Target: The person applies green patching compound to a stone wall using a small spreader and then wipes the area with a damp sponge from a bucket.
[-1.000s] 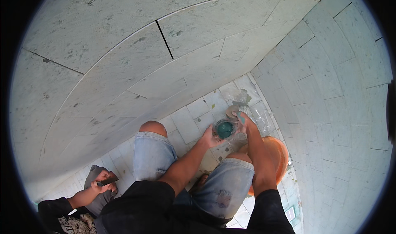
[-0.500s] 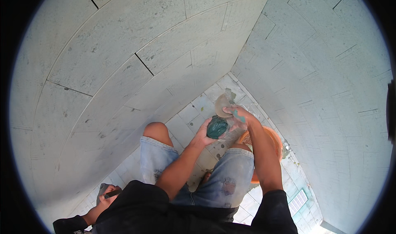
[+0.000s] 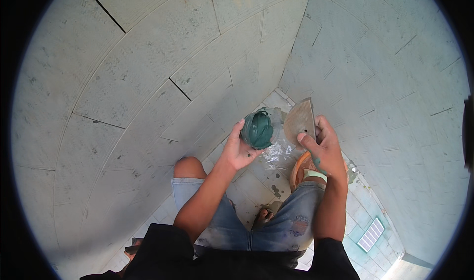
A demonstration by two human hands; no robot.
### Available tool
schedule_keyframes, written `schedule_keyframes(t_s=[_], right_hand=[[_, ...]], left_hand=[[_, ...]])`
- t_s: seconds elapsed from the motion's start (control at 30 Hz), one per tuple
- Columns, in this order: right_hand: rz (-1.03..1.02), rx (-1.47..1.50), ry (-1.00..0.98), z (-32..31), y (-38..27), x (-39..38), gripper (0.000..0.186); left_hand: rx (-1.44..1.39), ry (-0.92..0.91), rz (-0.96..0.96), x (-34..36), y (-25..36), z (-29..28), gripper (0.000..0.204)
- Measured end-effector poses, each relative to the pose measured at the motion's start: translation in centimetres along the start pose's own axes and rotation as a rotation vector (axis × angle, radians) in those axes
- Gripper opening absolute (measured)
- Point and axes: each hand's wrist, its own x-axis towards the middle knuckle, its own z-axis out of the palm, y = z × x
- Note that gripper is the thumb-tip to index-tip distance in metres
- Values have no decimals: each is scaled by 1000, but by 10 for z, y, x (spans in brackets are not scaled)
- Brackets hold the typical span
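Note:
My left hand (image 3: pixel 236 149) is closed around the side of a clear, round plastic tub (image 3: pixel 249 138), tilted so its mouth shows. Thick dark green paste (image 3: pixel 261 129) fills much of it. Between the thumb and fingers of my right hand (image 3: pixel 323 144) is a half-round scraper (image 3: pixel 298 119), greyish tan with fine ridges and a small hole. It stands upright to the right of the tub, apart from it. Green paste is smeared on my right hand near the thumb.
Crumpled clear plastic film (image 3: pixel 279 151) lies on the tiled floor below my hands. An orange bucket (image 3: pixel 297 169) stands by my right knee. Tiled walls meet ahead in a corner. A floor drain grate (image 3: pixel 371 234) is at right. Another person's hand (image 3: pixel 132 250) shows at lower left.
Both hands have come up, and the right has moved to the right, taking the scraper away from the tub. The tub's open mouth now shows more. The other person's hand is less visible.

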Motion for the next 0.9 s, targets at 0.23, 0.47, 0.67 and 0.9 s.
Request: schedule_keyframes(t_s=[0.23, 0.47, 0.67, 0.9], right_hand=[[-193, -498, 117, 14, -12, -25, 33], [-460, -769, 199, 39, 2, -19, 25], [-468, -829, 103, 50, 16, -2, 21], [-4, -323, 36, 45, 44, 11, 23]], left_hand=[[33, -100, 99, 1, 4, 11, 62], [206, -27, 318, 5, 13, -5, 48], [284, 52, 385, 4, 15, 5, 44], [258, 143, 399, 12, 13, 1, 44]])
